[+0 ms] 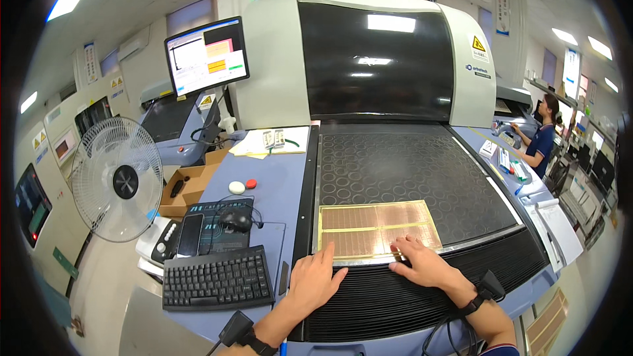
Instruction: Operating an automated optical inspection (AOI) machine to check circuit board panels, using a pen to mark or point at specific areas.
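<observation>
A flat copper-coloured circuit board panel with yellowish borders lies on the black machine bed, at its near left corner. My left hand is at the panel's near left corner, fingers stretched out and the index fingertip at its left edge. On the near edge, right of the middle, my right hand rests with its fingers apart and fingertips on the panel. Neither hand grips it. Beneath both hands runs a black ribbed cover. Each wrist wears a dark strap with a small box.
Left of the bed are a keyboard, a mouse, a phone and a fan. A monitor stands behind them. The machine's dark hood rises beyond the bed. At far right another person works; a clipboard lies nearer.
</observation>
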Demonstrator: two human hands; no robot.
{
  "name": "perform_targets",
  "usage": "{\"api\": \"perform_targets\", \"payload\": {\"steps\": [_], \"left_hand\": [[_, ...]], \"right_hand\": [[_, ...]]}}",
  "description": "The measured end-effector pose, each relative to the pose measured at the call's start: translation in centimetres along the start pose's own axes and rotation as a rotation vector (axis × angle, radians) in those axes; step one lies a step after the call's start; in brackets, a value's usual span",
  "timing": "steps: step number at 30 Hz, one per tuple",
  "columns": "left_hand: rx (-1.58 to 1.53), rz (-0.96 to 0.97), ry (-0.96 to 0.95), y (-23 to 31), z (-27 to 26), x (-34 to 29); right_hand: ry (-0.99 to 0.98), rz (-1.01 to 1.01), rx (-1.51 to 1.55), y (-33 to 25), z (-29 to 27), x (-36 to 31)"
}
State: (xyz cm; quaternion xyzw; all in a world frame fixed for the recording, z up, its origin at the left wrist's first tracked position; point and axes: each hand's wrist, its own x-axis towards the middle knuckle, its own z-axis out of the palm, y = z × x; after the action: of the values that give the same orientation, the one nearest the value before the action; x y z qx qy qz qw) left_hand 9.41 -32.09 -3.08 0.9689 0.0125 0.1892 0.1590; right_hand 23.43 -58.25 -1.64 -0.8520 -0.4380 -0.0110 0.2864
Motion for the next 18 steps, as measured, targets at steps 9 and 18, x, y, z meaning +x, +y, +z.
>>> {"api": "perform_targets", "payload": {"steps": [9,18], "left_hand": [[-0.783,-0.147,0.189,-0.6,-1.9,0.6],[-0.509,0.246,0.431,-0.1,-1.9,0.1]], "right_hand": [[0.197,0.0,-0.141,2.0,1.4,0.2],[0.68,0.279,0.948,2.0,-4.8,4.8]]}}
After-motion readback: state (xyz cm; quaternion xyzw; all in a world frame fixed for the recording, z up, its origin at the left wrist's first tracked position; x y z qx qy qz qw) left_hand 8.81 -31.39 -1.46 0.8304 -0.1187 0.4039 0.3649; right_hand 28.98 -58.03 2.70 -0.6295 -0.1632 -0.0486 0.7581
